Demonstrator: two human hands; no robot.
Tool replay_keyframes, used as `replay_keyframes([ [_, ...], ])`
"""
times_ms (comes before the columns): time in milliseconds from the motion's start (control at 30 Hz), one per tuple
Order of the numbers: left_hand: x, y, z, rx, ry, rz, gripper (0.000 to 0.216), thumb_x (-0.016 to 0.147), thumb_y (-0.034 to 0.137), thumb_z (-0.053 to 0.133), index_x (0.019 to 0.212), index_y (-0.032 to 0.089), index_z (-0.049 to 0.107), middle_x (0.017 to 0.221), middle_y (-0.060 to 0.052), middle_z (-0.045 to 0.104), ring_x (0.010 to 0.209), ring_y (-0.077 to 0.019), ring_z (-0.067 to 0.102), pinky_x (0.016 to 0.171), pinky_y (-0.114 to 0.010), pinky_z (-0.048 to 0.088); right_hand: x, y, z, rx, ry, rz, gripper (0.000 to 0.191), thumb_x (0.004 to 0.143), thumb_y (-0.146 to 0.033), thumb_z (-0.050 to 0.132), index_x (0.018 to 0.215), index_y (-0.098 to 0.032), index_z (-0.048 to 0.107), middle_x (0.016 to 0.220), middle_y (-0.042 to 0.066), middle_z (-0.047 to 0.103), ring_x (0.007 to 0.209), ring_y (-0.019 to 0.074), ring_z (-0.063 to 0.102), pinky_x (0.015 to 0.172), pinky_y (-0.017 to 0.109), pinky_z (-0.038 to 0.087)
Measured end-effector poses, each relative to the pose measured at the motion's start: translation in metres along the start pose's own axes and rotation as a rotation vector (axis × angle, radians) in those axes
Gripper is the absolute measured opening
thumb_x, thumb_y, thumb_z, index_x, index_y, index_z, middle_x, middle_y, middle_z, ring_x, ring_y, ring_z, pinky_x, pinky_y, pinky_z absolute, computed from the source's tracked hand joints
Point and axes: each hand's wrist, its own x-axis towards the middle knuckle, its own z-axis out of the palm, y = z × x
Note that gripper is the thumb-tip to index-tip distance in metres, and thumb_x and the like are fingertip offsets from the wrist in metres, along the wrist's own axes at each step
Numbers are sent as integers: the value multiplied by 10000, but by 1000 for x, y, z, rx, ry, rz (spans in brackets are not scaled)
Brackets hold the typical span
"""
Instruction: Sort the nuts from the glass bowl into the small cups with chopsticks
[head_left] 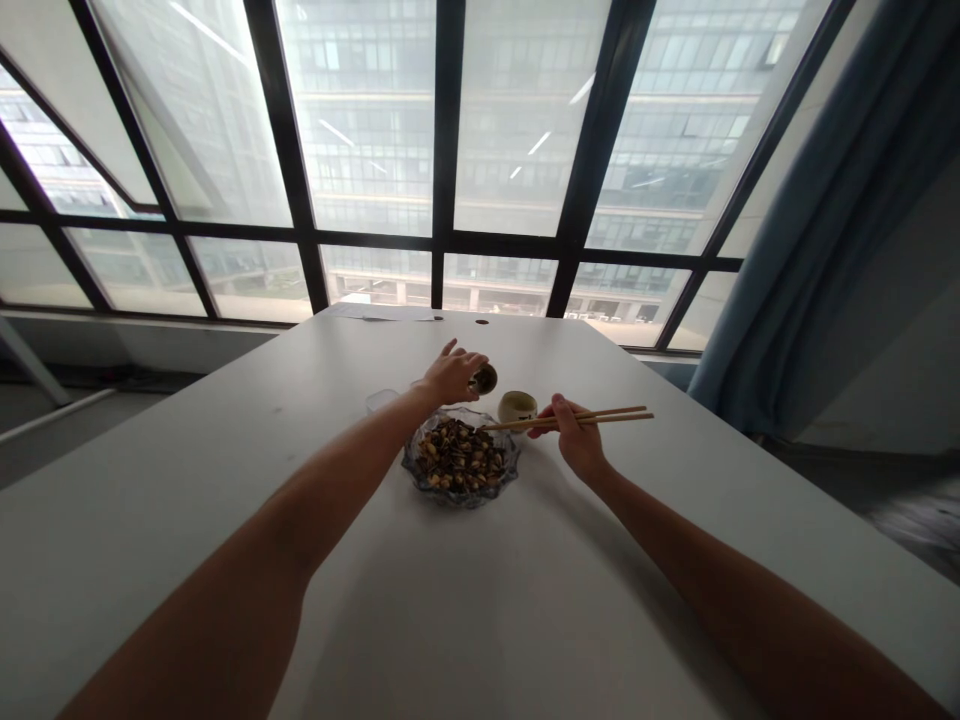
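Note:
A scalloped glass bowl (420, 478) full of brown and pale beans or nuts stands in the middle of the white table (225, 480). My right hand (574, 433) grips a pair of wooden chopsticks (600, 417), their tips reaching left over the bowl's far rim. My left hand (448, 376) stretches past the bowl with fingers curled around a small dark cup (486, 379). A small pale cup (517, 406) stands between my two hands, just behind the bowl.
A small clear container (381, 400) lies left of my left wrist. Papers (375, 315) and small dark items lie at the table's far edge by the large window (450, 150). A blue curtain (825, 250) hangs at the right.

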Motion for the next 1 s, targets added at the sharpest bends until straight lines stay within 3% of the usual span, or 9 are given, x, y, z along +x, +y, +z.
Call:
replay_keyframes([
  [167, -11, 0, -10, 9, 14, 16, 713, 709, 419, 742, 1356, 214, 526, 1340, -97, 638, 1257, -318, 530, 1212, -516, 126, -1, -5, 1, 37, 99, -41, 569, 833, -735, 547, 631, -209, 629, 482, 40, 660, 472, 203, 658, 564, 335, 540],
  [267, -13, 4, -14, -22, 3, 10, 727, 689, 475, 750, 1337, 215, 549, 1294, -97, 666, 1248, -324, 532, 1204, -514, 140, -4, -12, 1, -15, 207, -173, 528, 907, -678, 489, 688, -215, 617, 552, 41, 692, 576, 211, 690, 661, 348, 543],
  [333, -13, 6, -16, -30, -4, 10, 738, 674, 503, 752, 1329, 222, 559, 1278, -91, 674, 1242, -323, 535, 1200, -506, 149, -8, -16, 3, -99, 206, -264, 506, 950, -635, 450, 722, -218, 623, 621, 50, 716, 651, 212, 697, 706, 349, 532],
  [433, -11, 10, -17, -34, -12, 3, 747, 666, 537, 745, 1323, 229, 567, 1261, -81, 682, 1234, -313, 542, 1197, -484, 164, -12, -15, 7, -199, 146, -335, 473, 982, -589, 420, 773, -223, 634, 719, 59, 738, 723, 212, 688, 724, 345, 520],
  [633, -6, 13, -16, -18, -45, -23, 770, 657, 607, 713, 1306, 214, 580, 1198, -86, 704, 1196, -304, 568, 1176, -475, 198, -7, 0, 13, -303, 5, -325, 423, 943, -589, 512, 824, -209, 654, 808, 69, 742, 743, 210, 666, 672, 331, 505],
  [833, 0, 18, -11, 74, -157, -174, 816, 644, 720, 657, 1228, 151, 629, 1107, -133, 722, 1102, -319, 612, 1094, -462, 300, 4, -16, 2, -131, 43, -269, 532, 933, -661, 465, 744, -196, 642, 600, 43, 681, 564, 175, 635, 550, 298, 494],
  [1000, 3, 22, -10, 40, -262, -318, 788, 648, 754, 633, 1110, 117, 675, 1043, -164, 729, 1032, -330, 643, 1020, -465, 360, 3, -45, -1, -119, -232, -137, 585, 853, -724, 542, 639, -186, 624, 488, 26, 620, 406, 130, 543, 398, 249, 423],
])
